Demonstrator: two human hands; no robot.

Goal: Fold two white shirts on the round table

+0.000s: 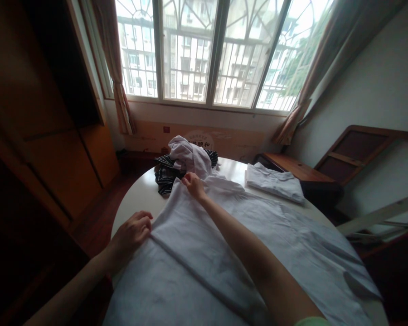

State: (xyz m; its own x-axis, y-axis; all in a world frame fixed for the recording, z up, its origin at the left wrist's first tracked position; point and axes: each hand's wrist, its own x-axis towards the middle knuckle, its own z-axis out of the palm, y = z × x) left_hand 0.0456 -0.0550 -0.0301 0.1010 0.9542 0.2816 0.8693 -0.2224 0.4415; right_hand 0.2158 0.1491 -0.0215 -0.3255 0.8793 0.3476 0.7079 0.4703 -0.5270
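Note:
A white shirt [217,235] lies spread over the round table, its near part reaching the bottom of the view. My left hand [136,231] pinches the shirt's left edge, fingers curled over the cloth. Farther away, my right hand [193,184] grips the shirt's far left corner and lifts it slightly. Between the two hands the edge is drawn fairly straight, and a long crease runs through the cloth toward me. Just beyond my right hand sits a crumpled pale garment [190,154] on top of a black striped garment [166,176].
A folded white shirt [275,181] lies at the table's far right. The white round table [132,199] shows bare along its left rim. Wooden cabinets [54,172] stand at left, a barred window [204,54] ahead. At right are a dark wooden stand [292,165] and a framed panel [353,149].

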